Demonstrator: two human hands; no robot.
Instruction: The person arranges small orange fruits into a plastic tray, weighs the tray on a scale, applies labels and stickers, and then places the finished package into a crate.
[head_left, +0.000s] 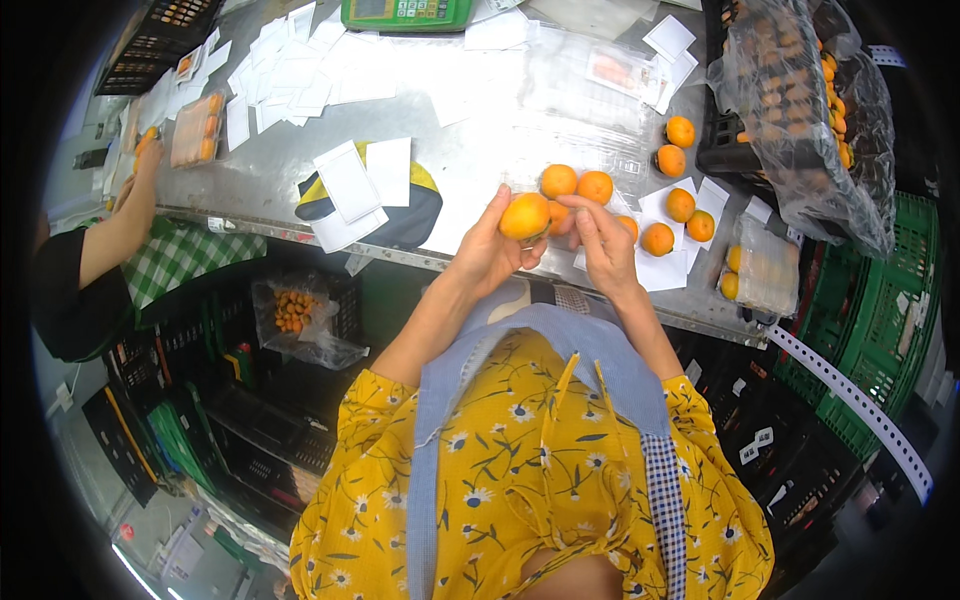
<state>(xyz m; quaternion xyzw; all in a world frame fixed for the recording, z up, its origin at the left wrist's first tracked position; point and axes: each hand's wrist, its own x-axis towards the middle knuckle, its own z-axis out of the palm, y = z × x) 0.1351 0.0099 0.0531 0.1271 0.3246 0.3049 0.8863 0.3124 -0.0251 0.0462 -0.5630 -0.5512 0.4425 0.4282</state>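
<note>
A persimmon (525, 216) rests in my left hand (487, 244), between the thumb and the fingers, above the table's front edge. Close on its right is my right hand (609, 251), with the index finger stretched toward the fruit and nothing visible in its grasp. Behind the fingertips a second persimmon (556, 217) is partly hidden. Just beyond my hands lie two more persimmons, one on the left (559, 181) and one on the right (595, 187). Several others, such as this persimmon (658, 239), sit to the right on and around white cards (661, 270).
Stacked clear plastic trays (585, 112) lie behind the fruit. A crate in plastic film (795, 112) stands at right, near a packed tray (765, 266). Left are a dark-and-yellow cloth (409, 214), loose cards (300, 67) and another person's arm (120, 232). A green scale (409, 13) is at the back.
</note>
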